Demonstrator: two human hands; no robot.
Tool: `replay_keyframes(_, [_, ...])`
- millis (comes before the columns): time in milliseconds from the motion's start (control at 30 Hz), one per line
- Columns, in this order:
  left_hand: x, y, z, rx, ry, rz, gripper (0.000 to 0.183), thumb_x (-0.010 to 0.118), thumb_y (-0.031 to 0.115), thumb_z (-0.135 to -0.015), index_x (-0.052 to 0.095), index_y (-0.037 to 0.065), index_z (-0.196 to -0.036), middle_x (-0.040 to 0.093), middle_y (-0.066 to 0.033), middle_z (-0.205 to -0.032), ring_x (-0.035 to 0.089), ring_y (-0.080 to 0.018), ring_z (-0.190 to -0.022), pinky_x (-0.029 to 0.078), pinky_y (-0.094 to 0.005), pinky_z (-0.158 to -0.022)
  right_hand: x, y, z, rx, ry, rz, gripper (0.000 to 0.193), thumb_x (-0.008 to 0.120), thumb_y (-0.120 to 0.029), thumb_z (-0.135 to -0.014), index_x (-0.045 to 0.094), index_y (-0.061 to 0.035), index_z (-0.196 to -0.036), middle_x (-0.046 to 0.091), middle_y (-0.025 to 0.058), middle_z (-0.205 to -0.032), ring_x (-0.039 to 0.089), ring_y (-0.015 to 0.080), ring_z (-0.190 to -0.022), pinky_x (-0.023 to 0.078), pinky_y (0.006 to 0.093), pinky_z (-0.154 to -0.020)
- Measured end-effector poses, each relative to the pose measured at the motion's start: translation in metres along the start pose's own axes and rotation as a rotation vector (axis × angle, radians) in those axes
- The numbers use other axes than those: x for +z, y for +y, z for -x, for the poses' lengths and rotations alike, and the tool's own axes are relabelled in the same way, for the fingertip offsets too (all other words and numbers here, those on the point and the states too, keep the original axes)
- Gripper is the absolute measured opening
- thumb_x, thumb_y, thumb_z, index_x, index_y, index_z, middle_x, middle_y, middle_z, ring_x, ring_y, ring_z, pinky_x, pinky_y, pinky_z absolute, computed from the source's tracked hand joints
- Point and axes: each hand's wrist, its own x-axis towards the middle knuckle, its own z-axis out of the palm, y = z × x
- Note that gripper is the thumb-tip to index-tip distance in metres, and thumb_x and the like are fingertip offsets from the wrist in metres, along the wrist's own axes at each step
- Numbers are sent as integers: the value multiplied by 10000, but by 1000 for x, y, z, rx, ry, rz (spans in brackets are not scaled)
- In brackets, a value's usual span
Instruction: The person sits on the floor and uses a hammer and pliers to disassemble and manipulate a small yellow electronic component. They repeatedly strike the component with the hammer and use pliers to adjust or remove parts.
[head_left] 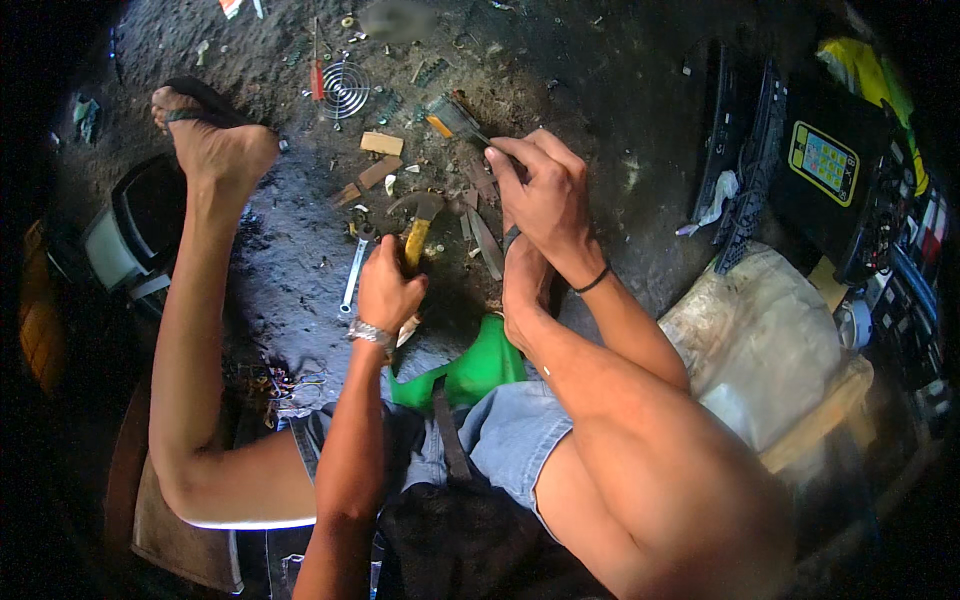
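Observation:
My left hand [390,288] is closed around the yellow handle of a hammer [422,222], whose curved metal head points away from me. Farther forward and to the right, my right hand [546,185] pinches the near end of a thin, dark piece with a grey block and an orange edge [452,120]. What kind of thing that is, I cannot make out. Beside the left hand lies a combination wrench [354,272]. Flat metal strips [484,245] lie on the ground between the two hands.
A round wire fan guard [345,90], a red-handled screwdriver [318,80] and a wooden block [381,143] lie on the dirty ground ahead. Green material [470,365] is between my legs. Keyboards [750,165], a black case [835,175] and a pale sack [755,330] are at right.

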Motion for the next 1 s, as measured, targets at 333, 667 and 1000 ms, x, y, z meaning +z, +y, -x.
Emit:
replay_keyframes(333, [-48, 54, 26, 5, 42, 391, 606, 636, 8, -931, 432, 39, -1500, 630, -127, -872, 569, -211, -699, 499, -377, -653, 2, 2, -15, -110, 37, 78, 116, 766, -96, -873, 789, -14, -952, 618, 110, -752, 622, 252, -632, 484, 379, -576])
replay_keyframes(667, [-80, 89, 21, 278, 114, 269, 776, 559, -126, -873, 370, 36, -1608, 617, -288, -1388, 676, -367, -1185, 498, -371, -1007, 4, 5, -14, -166, 13, 73, 114, 781, -98, -845, 786, -23, -931, 611, 108, -737, 605, 247, -609, 473, 374, -556])
replay_keyframes(1000, [-74, 108, 3, 474, 260, 214, 746, 568, -126, -878, 380, -5, -1589, 557, -271, -1484, 618, -413, -1287, 504, -424, -1051, 0, 7, -19, -274, -31, 109, 122, 765, -112, -836, 762, -15, -908, 603, 136, -761, 622, 302, -658, 483, 402, -589])
